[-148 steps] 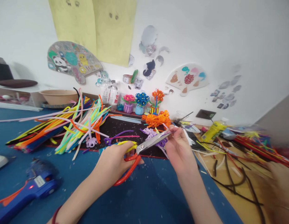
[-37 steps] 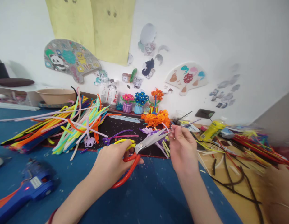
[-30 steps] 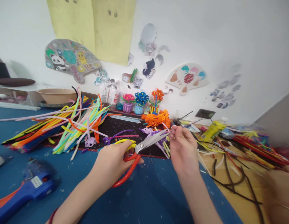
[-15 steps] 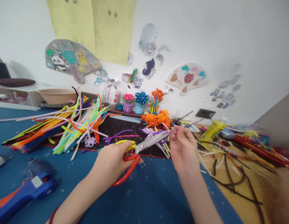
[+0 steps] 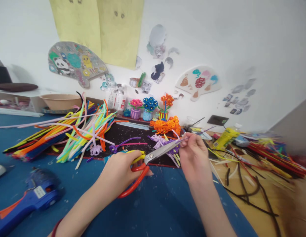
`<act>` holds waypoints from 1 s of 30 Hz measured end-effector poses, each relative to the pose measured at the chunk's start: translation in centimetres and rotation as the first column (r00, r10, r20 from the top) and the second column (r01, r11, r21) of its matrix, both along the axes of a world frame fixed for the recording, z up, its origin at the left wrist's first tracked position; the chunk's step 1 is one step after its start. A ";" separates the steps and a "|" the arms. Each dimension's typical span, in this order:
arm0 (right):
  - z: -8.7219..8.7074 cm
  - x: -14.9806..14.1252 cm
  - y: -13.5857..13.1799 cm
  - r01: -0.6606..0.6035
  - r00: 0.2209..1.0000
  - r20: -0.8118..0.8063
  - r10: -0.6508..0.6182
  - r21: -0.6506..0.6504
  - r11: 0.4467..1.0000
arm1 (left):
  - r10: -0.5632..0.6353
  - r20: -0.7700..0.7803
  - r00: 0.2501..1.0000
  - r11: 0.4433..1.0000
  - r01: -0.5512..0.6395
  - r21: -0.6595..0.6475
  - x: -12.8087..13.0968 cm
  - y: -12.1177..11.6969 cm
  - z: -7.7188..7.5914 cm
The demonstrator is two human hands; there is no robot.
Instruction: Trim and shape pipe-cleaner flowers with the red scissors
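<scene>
My left hand (image 5: 120, 171) grips the red and yellow handles of a pair of scissors (image 5: 153, 154). Their steel blades point up and right toward my right hand (image 5: 193, 156). That hand pinches a thin purple pipe cleaner (image 5: 199, 131) at the blade tips, its free end pointing right. Purple curled pipe-cleaner pieces (image 5: 165, 143) lie on the black mat (image 5: 128, 133) just behind the blades. An orange pipe-cleaner cluster (image 5: 166, 125) sits further back.
A big heap of coloured pipe cleaners (image 5: 69, 131) spreads at left. A blue glue gun (image 5: 32, 196) lies at the near left on the blue table (image 5: 155, 204). Small pipe-cleaner flower pots (image 5: 149, 108) stand by the wall. A yellow glue bottle (image 5: 225, 138) and dark strands (image 5: 251, 184) lie at right.
The scissors' blades have dropped slightly and closed in on the purple pipe cleaner. My right hand has shifted a little lower; my left hand stays put.
</scene>
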State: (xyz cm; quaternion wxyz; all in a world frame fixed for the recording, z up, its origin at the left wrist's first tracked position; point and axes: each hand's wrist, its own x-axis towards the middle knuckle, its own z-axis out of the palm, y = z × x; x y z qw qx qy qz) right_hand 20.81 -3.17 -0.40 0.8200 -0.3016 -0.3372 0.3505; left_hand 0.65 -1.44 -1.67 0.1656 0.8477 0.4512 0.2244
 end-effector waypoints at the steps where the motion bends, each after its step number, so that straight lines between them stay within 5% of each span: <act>1: 0.0 0.0 0.0 -0.010 1.000 -0.006 0.010 -0.003 1.000 | -0.006 0.002 1.000 1.000 0.006 -0.003 0.0 0.0 0.0; 30: 0.0 0.0 0.1 -0.072 0.997 -0.012 0.072 -0.005 0.997 | 0.014 -0.017 1.000 0.999 -0.014 -0.040 0.0 0.0 -0.2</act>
